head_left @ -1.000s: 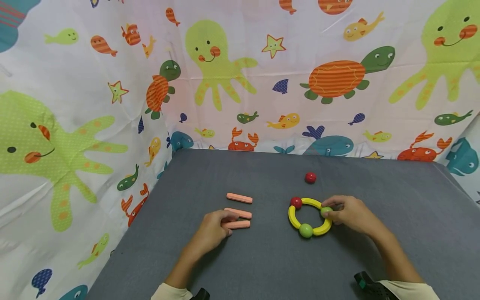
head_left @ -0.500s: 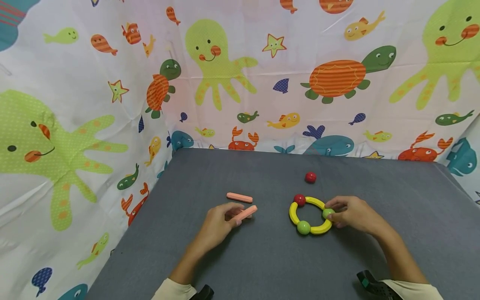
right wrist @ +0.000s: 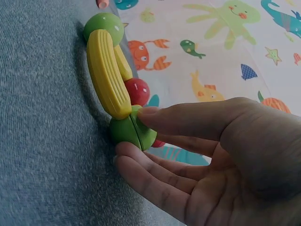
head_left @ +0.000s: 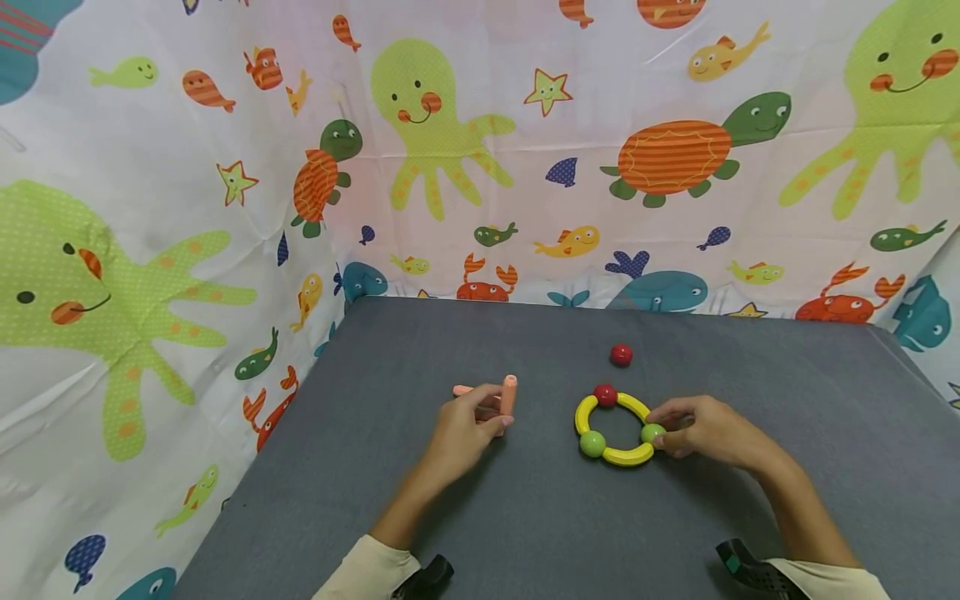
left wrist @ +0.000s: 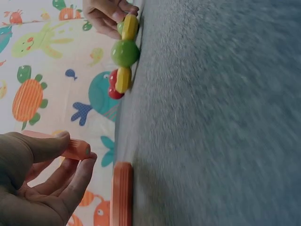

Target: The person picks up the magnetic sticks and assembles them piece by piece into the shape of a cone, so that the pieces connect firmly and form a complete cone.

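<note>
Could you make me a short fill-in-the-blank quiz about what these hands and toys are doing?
1. The left hand pinches a pink ____, lifted off the table.
2. The right hand pinches a ____ ball on the yellow ring.
3. A loose ____ ball lies alone beyond the ring.
4. The ring carries ____ balls in all.

Missing words: stick; green; red; three

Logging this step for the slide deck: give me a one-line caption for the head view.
Left hand lifts a pink stick off the grey table; right hand pinches the yellow ring.
</note>
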The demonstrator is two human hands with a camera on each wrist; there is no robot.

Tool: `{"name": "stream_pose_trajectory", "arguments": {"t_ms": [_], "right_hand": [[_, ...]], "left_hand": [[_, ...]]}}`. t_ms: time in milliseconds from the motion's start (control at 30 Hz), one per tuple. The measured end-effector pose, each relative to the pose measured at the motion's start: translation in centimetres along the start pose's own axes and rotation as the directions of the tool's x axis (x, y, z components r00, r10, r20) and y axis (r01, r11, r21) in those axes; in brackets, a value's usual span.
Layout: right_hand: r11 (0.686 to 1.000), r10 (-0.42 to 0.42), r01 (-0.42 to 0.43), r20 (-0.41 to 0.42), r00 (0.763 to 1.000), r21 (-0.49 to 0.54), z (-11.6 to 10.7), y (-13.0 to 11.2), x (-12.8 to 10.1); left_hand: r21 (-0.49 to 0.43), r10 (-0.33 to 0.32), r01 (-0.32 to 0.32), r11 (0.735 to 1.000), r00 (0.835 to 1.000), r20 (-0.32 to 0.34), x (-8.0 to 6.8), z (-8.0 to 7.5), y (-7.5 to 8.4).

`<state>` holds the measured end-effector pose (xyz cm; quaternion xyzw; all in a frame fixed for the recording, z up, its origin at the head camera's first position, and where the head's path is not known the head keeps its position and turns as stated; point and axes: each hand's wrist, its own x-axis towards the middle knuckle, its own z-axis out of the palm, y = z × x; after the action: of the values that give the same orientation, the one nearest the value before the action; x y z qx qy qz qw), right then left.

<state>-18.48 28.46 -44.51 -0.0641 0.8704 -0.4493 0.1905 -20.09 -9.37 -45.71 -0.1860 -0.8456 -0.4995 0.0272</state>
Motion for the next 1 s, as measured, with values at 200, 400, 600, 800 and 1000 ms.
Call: {"name": "stream_pose_trajectory", "arguments": {"t_ms": [200,400,600,800,1000], "right_hand": [[1.0,0.004,-0.004,0.025,1.0,0.008,0.2,-0.2,0.1],[1.0,-0.029,0.029,0.07,0.997,-0.006,0.4,-0.4,0.1],[0.998,-0.062,0.063,0.11,0.992,-0.001,0.6,-0.4,0.3],[0.998,-0.056,0.057,0.145,0.988,-0.002,0.7,-0.5,0.3],[0.998,-0.062,0.064,0.146,0.987,-0.006,1.0,-0.6,0.3]], "left_hand": [[-0.041,0.013,-0.012,0.999,1.0,0.013,1.1,1.6,0.5],[-0.078,0.017,-0.014,0.997,0.999,0.039,2.4,3.0,0.9],[-0.082,0.018,-0.014,0.997,0.999,0.05,3.7,4.3,1.6],[-0.051,0.035,-0.032,0.998,0.997,0.07,5.1,5.8,2.2],[-0.029,0.043,-0.041,0.999,0.995,0.086,6.5,7.5,2.4]]}}
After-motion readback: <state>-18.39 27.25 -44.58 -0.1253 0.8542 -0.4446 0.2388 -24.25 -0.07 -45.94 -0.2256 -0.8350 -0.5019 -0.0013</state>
